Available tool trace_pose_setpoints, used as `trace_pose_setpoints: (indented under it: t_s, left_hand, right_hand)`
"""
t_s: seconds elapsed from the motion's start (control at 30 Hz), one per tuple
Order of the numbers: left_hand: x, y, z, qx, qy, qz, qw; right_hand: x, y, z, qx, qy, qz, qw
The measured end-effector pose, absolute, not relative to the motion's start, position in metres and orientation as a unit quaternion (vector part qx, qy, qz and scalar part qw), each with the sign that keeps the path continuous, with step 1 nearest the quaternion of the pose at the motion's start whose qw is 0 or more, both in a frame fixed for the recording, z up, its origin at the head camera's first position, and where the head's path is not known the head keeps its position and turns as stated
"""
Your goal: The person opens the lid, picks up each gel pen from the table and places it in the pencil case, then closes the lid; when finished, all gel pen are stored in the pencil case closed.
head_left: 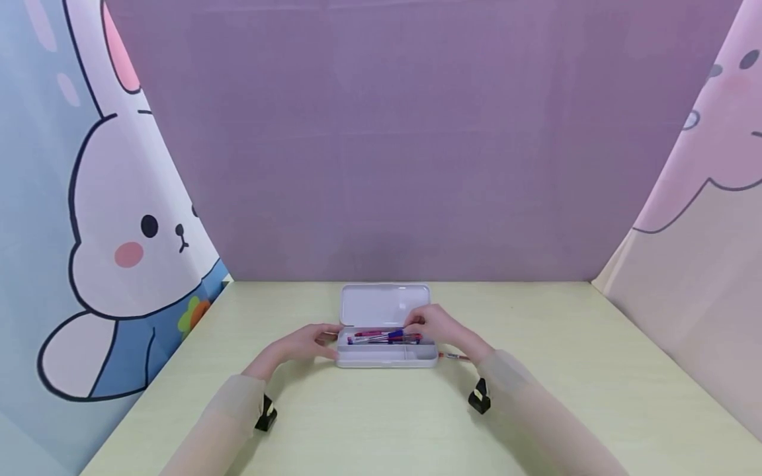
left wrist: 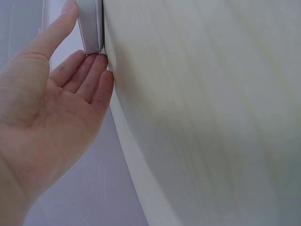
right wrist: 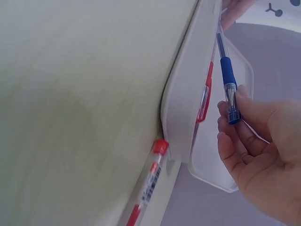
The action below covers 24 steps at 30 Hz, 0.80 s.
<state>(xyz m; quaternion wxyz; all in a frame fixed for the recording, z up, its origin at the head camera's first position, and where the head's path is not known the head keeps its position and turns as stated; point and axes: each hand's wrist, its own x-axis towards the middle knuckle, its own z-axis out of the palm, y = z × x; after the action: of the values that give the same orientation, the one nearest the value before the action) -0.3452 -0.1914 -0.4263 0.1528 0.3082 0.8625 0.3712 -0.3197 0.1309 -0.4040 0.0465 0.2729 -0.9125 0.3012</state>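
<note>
A white pencil case (head_left: 387, 363) stands on the table with its lid (head_left: 383, 305) raised at the back. Several pens, among them a red pen (head_left: 368, 333), lie in its long rear compartment. My right hand (head_left: 437, 325) is over the case's right end. Between thumb and fingers it pinches a blue pen (right wrist: 228, 75) near the end; the pen slants across the case opening. My left hand (head_left: 306, 342) touches the left end of the case. In the left wrist view, its loosely extended fingers (left wrist: 96, 77) meet the case's corner and the thumb rests against its rim.
A red-capped pen (right wrist: 149, 181) lies on the table beside the right end of the case, partly behind my right forearm in the head view. The pale table (head_left: 381, 423) ends at a purple backdrop (head_left: 387, 145), with printed curtains on both sides.
</note>
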Motion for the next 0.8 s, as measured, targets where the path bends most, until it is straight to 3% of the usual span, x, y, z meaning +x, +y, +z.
trace_pose_setpoints:
  t_s: [0.47,0.8]
  left_hand:
    - [-0.345,-0.192,-0.427,0.312,0.861,0.372,0.150]
    - [-0.347,-0.192,-0.428,0.303,0.864,0.371,0.154]
  right_hand:
    - [-0.316,0.118,-0.410,0.240,-0.916,0.320,0.017]
    - [-0.315,0.119,-0.408,0.245,-0.923,0.292,0.043]
